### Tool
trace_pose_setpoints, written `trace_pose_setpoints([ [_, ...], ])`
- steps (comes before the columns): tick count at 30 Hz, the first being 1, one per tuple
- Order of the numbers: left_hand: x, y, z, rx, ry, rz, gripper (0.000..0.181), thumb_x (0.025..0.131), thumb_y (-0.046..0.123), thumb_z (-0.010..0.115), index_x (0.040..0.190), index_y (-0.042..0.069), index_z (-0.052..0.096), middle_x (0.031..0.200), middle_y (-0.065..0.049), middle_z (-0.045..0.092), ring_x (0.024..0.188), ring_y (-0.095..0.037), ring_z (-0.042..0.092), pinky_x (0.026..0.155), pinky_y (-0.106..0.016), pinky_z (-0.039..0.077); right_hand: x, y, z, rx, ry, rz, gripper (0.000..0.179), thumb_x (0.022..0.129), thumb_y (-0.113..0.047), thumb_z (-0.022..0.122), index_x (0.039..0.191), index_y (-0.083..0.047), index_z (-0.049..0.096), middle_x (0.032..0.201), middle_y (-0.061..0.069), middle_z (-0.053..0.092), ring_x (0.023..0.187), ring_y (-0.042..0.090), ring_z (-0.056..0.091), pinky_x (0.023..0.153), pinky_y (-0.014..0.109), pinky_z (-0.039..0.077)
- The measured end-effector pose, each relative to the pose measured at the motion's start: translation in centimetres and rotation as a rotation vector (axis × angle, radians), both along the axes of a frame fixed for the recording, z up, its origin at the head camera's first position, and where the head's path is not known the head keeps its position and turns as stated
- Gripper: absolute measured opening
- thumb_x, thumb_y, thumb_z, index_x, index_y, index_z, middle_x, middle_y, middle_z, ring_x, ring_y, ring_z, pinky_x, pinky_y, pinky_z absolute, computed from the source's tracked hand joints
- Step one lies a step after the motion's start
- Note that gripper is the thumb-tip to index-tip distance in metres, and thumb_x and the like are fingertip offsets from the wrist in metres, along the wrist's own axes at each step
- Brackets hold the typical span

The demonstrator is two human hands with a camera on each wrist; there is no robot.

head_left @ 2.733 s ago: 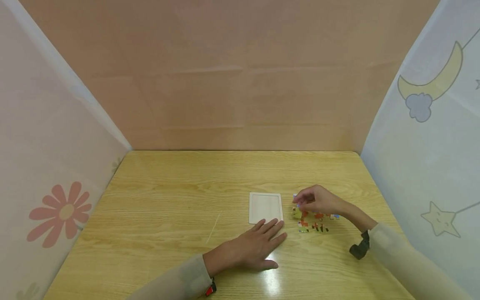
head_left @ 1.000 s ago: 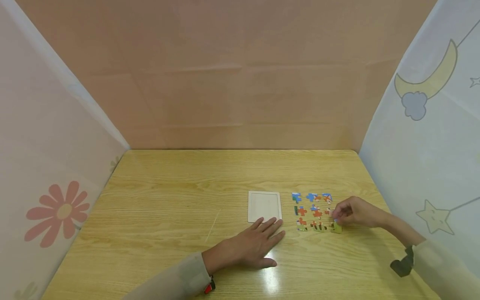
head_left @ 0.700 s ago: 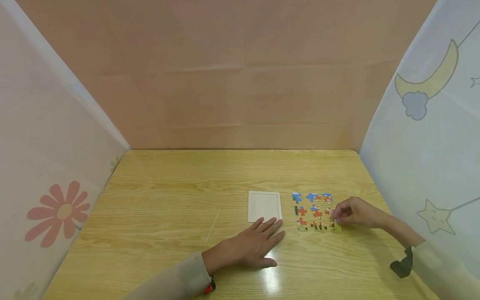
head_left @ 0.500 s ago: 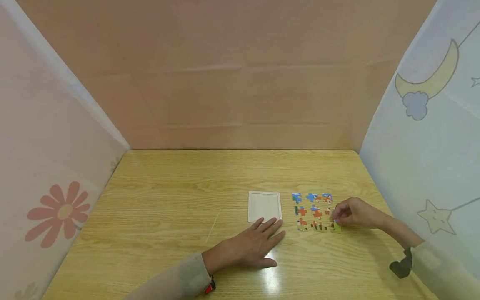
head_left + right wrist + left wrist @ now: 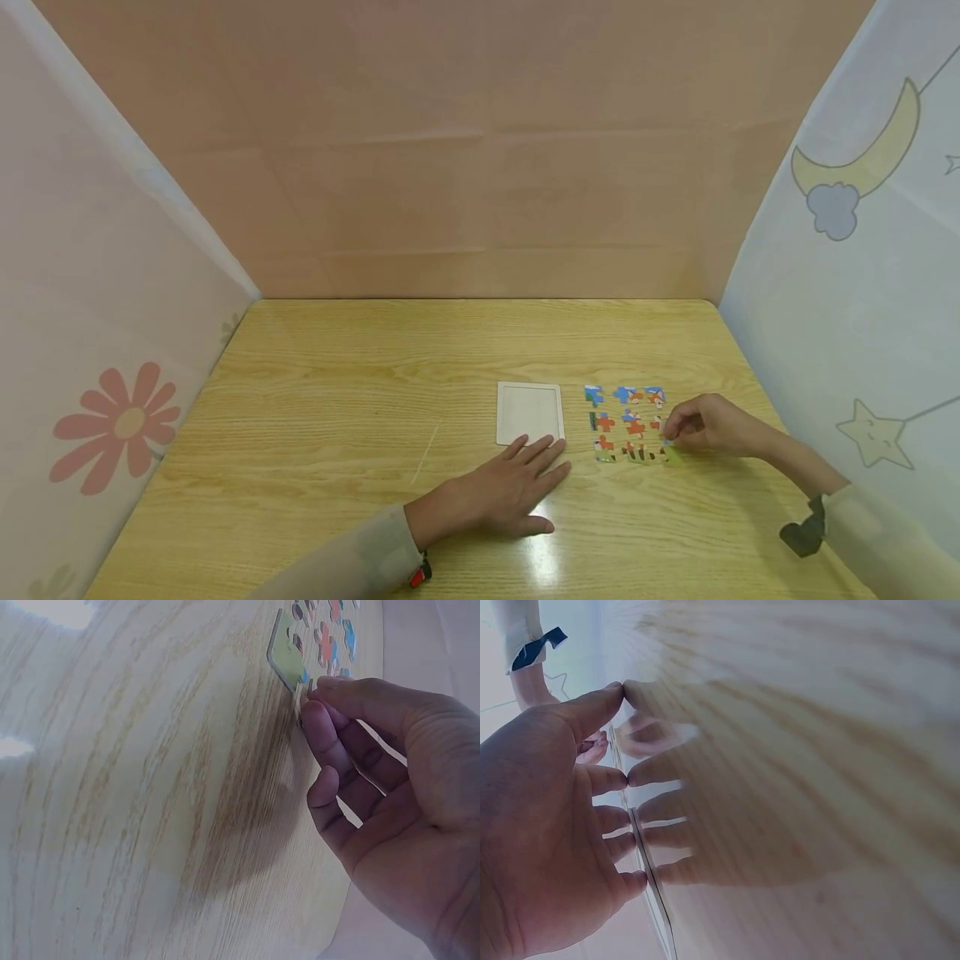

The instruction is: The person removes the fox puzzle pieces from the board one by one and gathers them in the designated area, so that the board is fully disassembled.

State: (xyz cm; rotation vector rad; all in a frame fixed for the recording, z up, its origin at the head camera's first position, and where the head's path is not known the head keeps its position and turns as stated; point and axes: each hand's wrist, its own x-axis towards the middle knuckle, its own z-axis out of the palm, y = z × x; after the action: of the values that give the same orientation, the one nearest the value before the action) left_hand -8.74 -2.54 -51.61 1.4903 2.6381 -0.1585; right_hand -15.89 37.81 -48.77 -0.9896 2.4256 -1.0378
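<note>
My left hand point(image 5: 510, 492) lies palm down with its fingers spread. Its fingertips rest at the near edge of a shallow square wooden puzzle tray point(image 5: 528, 412). To the right of that tray, several jigsaw puzzle pieces point(image 5: 633, 425) with a cartoon fox picture lie face up in three spaced rows. My right hand point(image 5: 708, 425) is at the right end of these rows, thumb and forefinger pinching a puzzle piece point(image 5: 298, 697) at its edge, mostly hidden by the fingers. Just beside those fingertips sits a green corner piece point(image 5: 285, 652), flat on the table.
The wooden table point(image 5: 337, 375) reaches back to a plain orange-brown cloth wall point(image 5: 480, 167). White cloth walls with a pink flower point(image 5: 131, 425) and a moon point(image 5: 862, 158) stand at the sides. Dark straps show at both wrists.
My right hand has moved from the left column of pieces to the right column, and the green corner piece is now at the bottom right, lately nudged slightly left. My left hand has stayed put.
</note>
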Motion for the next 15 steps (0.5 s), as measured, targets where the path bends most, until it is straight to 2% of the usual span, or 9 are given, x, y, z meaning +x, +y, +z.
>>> trace_pose_setpoints([
  [3,0.1,0.0,0.0,0.001,-0.006,-0.002,0.081,0.106,0.065,0.046,0.169,0.018,0.029,0.177,-0.01,0.018,0.164,-0.025,0.018,0.131,-0.044,0.023,0.0,0.0,0.1,0.01,0.031,-0.002,0.015,0.092,0.007,0.076,0.098,-0.007,0.078,0.097,0.009,0.078,0.079,0.012,0.071,0.066,0.026,0.06],
  [8,-0.3,-0.3,0.2,0.041,-0.052,0.014,0.08,0.108,0.063,0.043,0.17,0.015,0.025,0.178,-0.011,0.013,0.165,-0.026,0.012,0.133,-0.046,0.016,-0.5,0.1,0.4,0.057,0.173,-0.062,0.017,0.092,0.003,0.079,0.099,-0.013,0.079,0.095,-0.001,0.078,0.08,0.003,0.067,0.065,0.024,0.057],
  [11,-0.9,-0.9,0.3,0.092,-0.08,0.061,0.08,0.109,0.061,0.044,0.17,0.014,0.023,0.179,-0.01,0.01,0.165,-0.025,0.008,0.133,-0.046,0.011,-0.9,0.2,0.5,0.069,0.267,-0.112,0.018,0.09,0.003,0.08,0.1,-0.012,0.079,0.093,-0.004,0.078,0.079,0.0,0.066,0.063,0.024,0.055],
  [15,-2.0,-2.6,0.8,0.152,-0.084,0.147,0.079,0.109,0.058,0.048,0.17,0.014,0.025,0.178,-0.009,0.01,0.165,-0.024,0.006,0.133,-0.047,0.011,-1.7,0.2,0.4,0.081,0.407,-0.171,0.019,0.087,0.006,0.081,0.099,-0.009,0.079,0.091,-0.003,0.077,0.079,-0.001,0.066,0.061,0.023,0.052],
])
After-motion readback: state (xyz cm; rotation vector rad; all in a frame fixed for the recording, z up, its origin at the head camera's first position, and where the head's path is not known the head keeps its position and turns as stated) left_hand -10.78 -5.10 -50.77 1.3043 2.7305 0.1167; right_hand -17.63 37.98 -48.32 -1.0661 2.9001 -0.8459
